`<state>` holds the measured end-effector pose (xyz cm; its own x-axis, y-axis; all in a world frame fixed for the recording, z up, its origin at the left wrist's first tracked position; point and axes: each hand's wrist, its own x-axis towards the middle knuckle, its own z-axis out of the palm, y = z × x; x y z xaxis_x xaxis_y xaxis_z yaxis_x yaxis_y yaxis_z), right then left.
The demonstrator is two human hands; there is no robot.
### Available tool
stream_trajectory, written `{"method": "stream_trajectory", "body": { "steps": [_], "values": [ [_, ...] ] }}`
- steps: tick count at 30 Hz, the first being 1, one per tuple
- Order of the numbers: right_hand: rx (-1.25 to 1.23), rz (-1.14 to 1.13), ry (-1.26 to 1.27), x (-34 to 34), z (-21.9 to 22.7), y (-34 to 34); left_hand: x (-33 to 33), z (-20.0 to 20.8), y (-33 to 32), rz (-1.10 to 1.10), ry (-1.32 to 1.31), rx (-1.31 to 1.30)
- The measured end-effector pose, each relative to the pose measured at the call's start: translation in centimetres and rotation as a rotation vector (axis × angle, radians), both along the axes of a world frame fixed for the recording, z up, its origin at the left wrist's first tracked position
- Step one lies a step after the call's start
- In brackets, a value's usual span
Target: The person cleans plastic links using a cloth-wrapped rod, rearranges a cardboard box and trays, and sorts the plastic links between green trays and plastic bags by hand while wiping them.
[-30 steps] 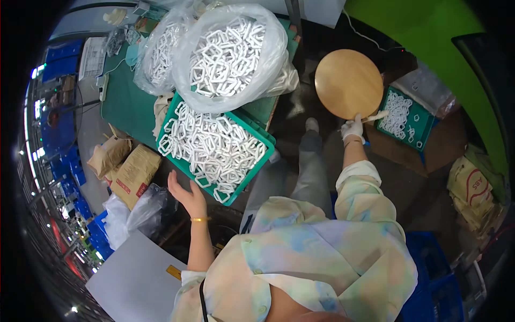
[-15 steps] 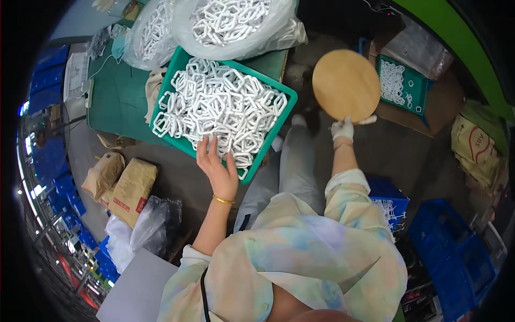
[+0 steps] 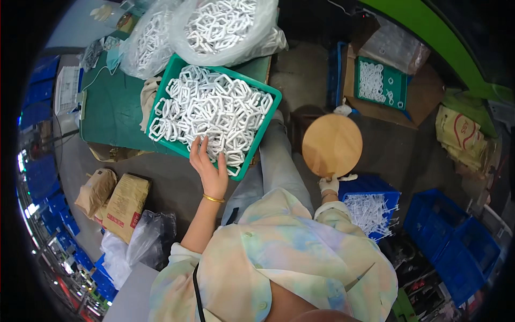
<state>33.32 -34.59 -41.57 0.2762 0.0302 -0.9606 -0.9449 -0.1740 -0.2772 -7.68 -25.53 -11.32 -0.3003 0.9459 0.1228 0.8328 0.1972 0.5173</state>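
Note:
A green tray heaped with white plastic chain links sits in front of me, over the table edge and my legs. My left hand is at its near side, fingers apart and stretched over the links by the rim. On my right, my right hand, in a white glove, grips the near edge of a round wooden stool seat. Its fingertips are partly hidden by the seat, and whatever supports the seat is hidden too. A small white thing shows at the seat's far edge.
Two clear plastic bags of white links stand on the green table. At far right, a cardboard box holds a smaller green tray. A blue crate of thin white pieces stands beside my right arm. Paper sacks lie at left.
My right hand has drawn the round stool seat nearer to my body, bringing it close to the blue crate. My left hand stays at the tray's near side. The view has shifted a little.

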Motion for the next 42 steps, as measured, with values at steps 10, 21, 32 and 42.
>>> {"method": "stream_trajectory", "body": {
  "steps": [10,21,32,42],
  "values": [
    [0.067,1.219,-0.209,4.6,6.7,13.3,-1.3,1.9,1.4,0.120,-0.031,0.102],
    [-0.190,1.755,-0.134,-3.9,16.1,44.3,0.4,-3.0,3.3,1.011,-0.214,0.396],
    [0.113,3.112,-1.004,-3.2,5.2,46.8,18.8,-19.5,-10.5,0.840,-0.617,-0.742],
    [0.485,2.716,-0.557,-1.4,3.3,46.3,20.1,-19.3,-9.0,0.778,-0.357,-0.426]
  ]
}}
